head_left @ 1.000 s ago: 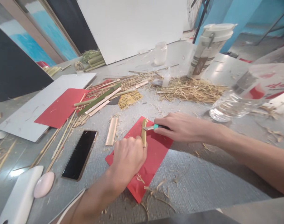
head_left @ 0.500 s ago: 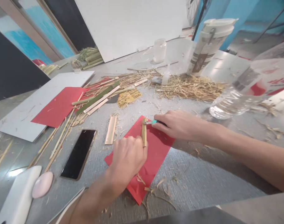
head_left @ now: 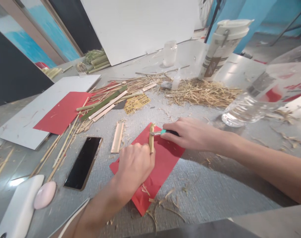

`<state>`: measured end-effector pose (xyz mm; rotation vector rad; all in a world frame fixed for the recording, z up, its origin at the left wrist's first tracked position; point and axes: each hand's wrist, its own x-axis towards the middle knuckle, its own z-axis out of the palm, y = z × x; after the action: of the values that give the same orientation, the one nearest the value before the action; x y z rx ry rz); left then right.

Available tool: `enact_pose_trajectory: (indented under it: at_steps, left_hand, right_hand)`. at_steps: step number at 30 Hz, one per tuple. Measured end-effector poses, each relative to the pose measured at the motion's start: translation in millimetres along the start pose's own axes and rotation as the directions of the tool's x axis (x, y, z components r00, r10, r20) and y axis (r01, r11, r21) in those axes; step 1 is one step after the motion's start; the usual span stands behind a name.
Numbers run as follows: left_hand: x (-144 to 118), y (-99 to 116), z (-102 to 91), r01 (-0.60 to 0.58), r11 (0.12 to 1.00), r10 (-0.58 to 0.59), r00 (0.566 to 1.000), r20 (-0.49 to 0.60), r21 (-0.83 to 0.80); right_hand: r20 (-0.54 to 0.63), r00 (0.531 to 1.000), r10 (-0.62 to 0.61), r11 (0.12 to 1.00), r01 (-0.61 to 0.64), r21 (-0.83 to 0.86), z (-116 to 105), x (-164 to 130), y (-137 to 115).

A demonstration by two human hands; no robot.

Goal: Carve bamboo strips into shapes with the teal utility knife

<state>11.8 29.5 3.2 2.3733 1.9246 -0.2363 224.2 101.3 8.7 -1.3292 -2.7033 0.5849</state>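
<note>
My left hand (head_left: 134, 165) grips a short bamboo stick (head_left: 151, 138) and holds it upright-tilted over a red paper sheet (head_left: 165, 158) on the grey table. My right hand (head_left: 190, 134) holds a small knife with a teal handle (head_left: 163, 132); its blade touches the right side of the stick near its top. A flat bamboo slat (head_left: 117, 137) lies just left of the red sheet. Thin shavings (head_left: 162, 201) are scattered near the sheet's front corner.
A black phone (head_left: 83, 162) lies to the left, with a pink oval object (head_left: 45, 195) beside it. Bamboo strips (head_left: 103, 102) and a second red sheet (head_left: 63, 112) lie further back. A straw pile (head_left: 202, 94), a tall cup (head_left: 221, 49) and a plastic bottle (head_left: 259, 96) stand at right.
The knife blade has shifted slightly down along the stick, and my left hand has turned the stick a little. The red sheet has slid slightly under my hands.
</note>
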Motion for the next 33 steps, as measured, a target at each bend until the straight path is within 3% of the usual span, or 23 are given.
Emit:
enact_pose_trajectory:
  at_steps: [7, 22, 28, 33]
  left_hand:
    - [0, 2, -2.6, 0.005, 1.0, -0.005, 1.0, 0.031, 0.004]
    - [0, -2, 2.6, -0.015, 1.0, 0.015, 1.0, -0.026, 0.0]
    - [3, -12, -3.9, 0.017, 0.99, -0.02, 1.0, -0.019, -0.138]
    - [7, -19, -8.7, 0.068, 0.95, -0.078, 0.997, -0.02, -0.304]
  right_hand:
    - [-0.054, 0.995, 0.088, 0.994, -0.092, -0.065, 5, 3, -3]
    - [-0.141, 0.97, 0.197, 0.971, -0.213, -0.108, 14, -1, -16]
    - [-0.064, 0.994, 0.089, 0.993, -0.084, 0.084, -3, 2, -3]
    - [0.011, 0.988, 0.153, 0.942, -0.15, 0.3, -21, -1, 4]
